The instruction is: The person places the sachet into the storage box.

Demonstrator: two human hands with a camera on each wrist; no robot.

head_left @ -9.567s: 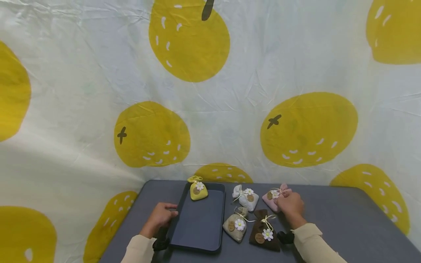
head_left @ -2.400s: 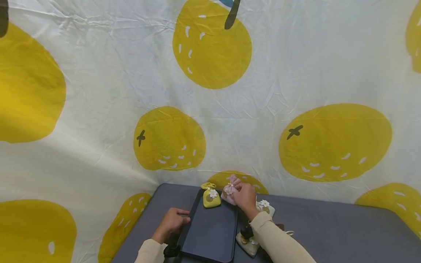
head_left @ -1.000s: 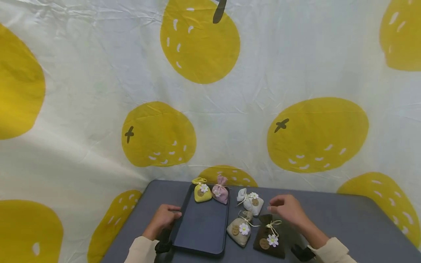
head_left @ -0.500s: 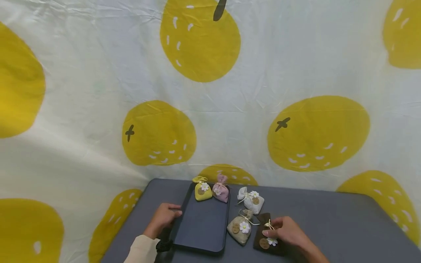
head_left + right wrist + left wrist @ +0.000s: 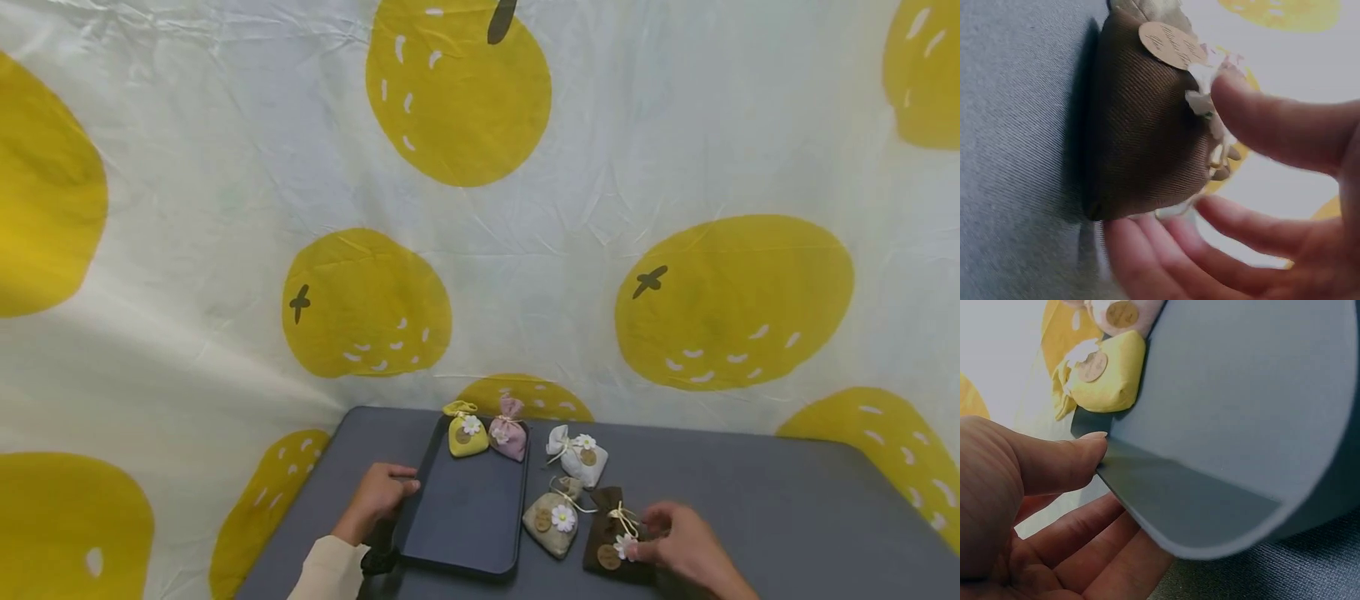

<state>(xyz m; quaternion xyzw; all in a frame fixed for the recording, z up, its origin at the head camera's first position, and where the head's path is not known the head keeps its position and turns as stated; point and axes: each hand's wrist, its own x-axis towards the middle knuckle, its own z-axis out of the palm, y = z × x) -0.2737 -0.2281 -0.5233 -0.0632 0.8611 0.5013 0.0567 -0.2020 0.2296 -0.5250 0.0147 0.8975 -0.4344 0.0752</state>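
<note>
a pale cloth (image 5: 540, 308) hung beyond the dark tray (image 5: 465, 517), and the grey desk (image 5: 750, 500) lay beneath it. at the tray's left rim, the left hand (image 5: 377, 492) pinched the wall between narrowly parted thumb and fingers. right of the tray, the right hand (image 5: 688, 540) had parted fingers curved around the brown pouch (image 5: 600, 532). between that pouch and the tray lay the beige pouch (image 5: 553, 542); the white pouch (image 5: 590, 472) sat right of the tray's far end, where the yellow pouch (image 5: 468, 448) and pink pouch (image 5: 511, 447) rested inside. the right thumb was at the brown pouch's flower (image 5: 622, 545).
</note>
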